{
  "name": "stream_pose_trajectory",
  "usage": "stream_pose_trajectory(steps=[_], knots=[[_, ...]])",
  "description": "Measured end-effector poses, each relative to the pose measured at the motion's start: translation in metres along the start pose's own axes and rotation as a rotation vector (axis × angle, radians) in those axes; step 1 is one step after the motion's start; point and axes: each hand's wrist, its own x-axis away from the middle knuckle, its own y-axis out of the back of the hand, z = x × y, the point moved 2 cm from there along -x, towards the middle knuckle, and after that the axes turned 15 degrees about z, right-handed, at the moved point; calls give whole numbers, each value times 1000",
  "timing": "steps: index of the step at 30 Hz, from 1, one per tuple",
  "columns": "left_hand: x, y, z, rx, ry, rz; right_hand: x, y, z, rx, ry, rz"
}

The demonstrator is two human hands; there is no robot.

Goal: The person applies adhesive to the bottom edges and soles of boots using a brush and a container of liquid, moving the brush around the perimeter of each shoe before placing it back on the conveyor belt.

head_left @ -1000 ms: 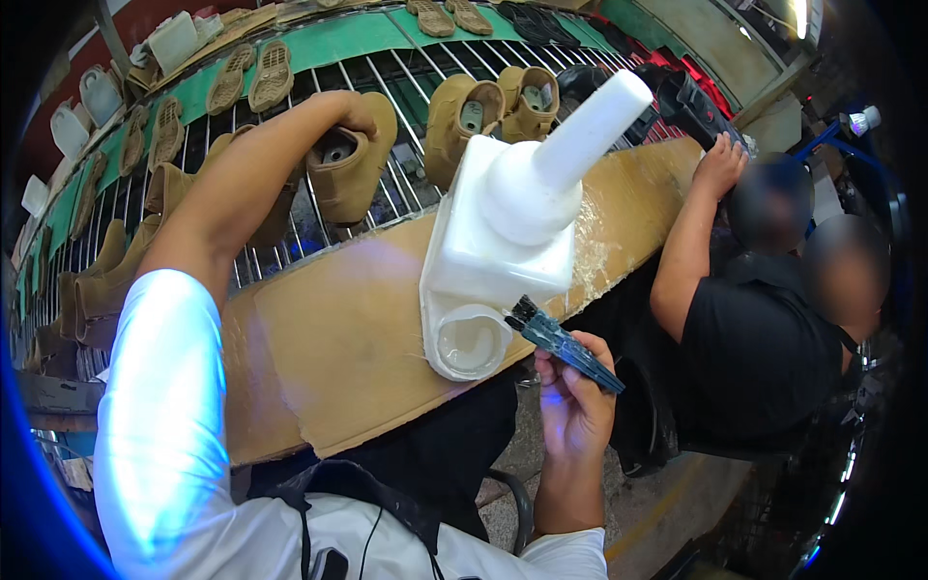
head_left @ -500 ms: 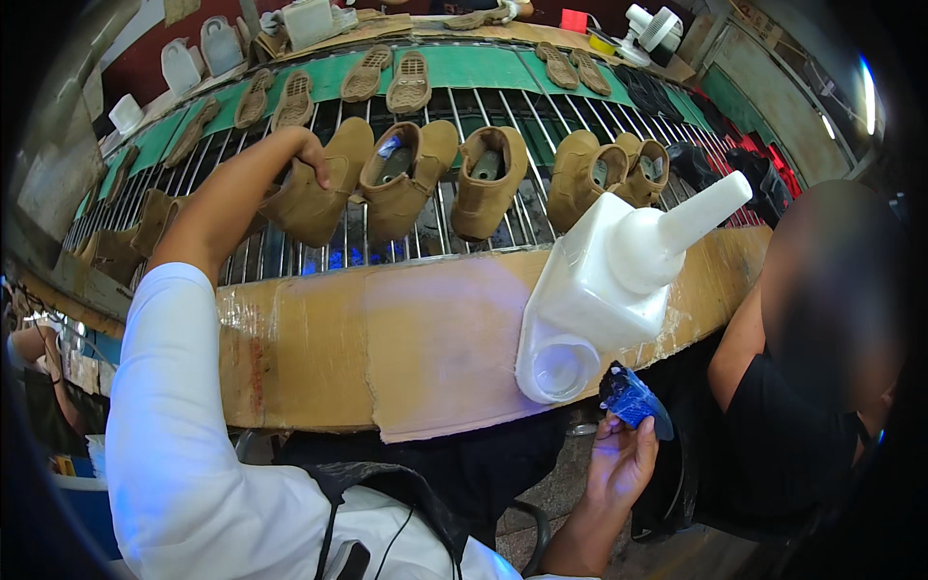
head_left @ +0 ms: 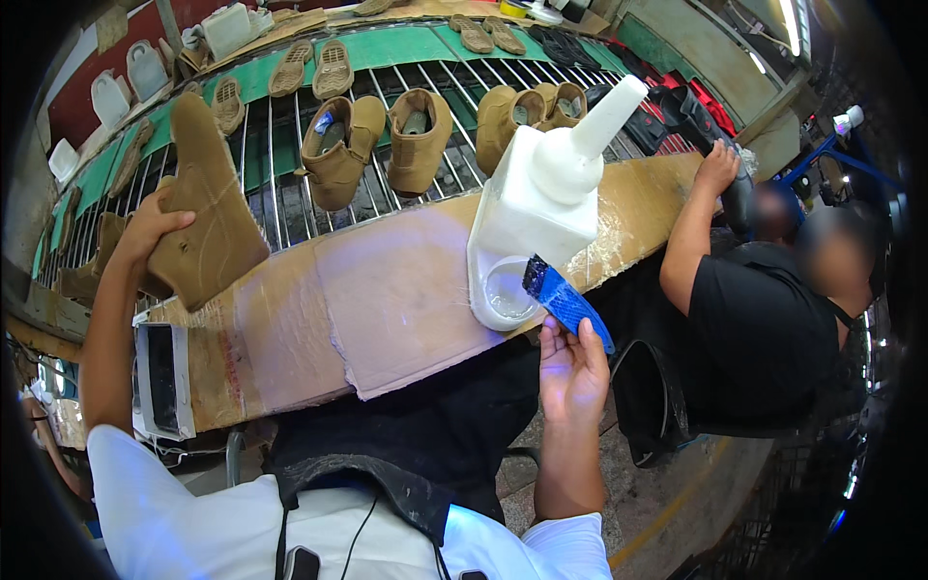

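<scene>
My left hand (head_left: 158, 227) is closed around a tan ankle boot upper (head_left: 208, 213), held raised at the left over the cardboard edge. In my right hand (head_left: 572, 362) is a blue-handled brush (head_left: 568, 304), its dark bristles pointing up and left. The bristle end overlaps the round cup (head_left: 509, 288) at the foot of a white plastic dispenser bottle (head_left: 541, 198); I cannot tell whether they touch. Clear, wet-looking liquid shows in the cup. Beyond it, more tan boots stand on metal bars, among them a boot (head_left: 419, 143) with its opening up.
Cardboard (head_left: 406, 290) covers the bench's near edge. Tan soles (head_left: 333, 70) lie on a green strip (head_left: 387, 46) behind the bars. At right, a co-worker in a black shirt (head_left: 764, 329) reaches to a dark boot. A white-framed box (head_left: 164, 377) hangs at the left edge.
My left hand has lifted the tan boot off the bars and brought it nearer and left. The brush in my right hand has risen to the cup. The view has shifted rightward.
</scene>
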Motion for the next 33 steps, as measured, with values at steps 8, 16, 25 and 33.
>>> stream_pose_trajectory(steps=[8,16,25,33], knots=[[75,-113,-5,323,1,149,17,-18,-1,135,75,98],[50,-149,62,-81,271,574,25,-40,-52,201,-11,222],[62,-202,19,-514,-79,10,-24,-76,-158,869,250,358],[56,-207,41,-419,-205,-70,-36,-104,-209,1176,368,630]])
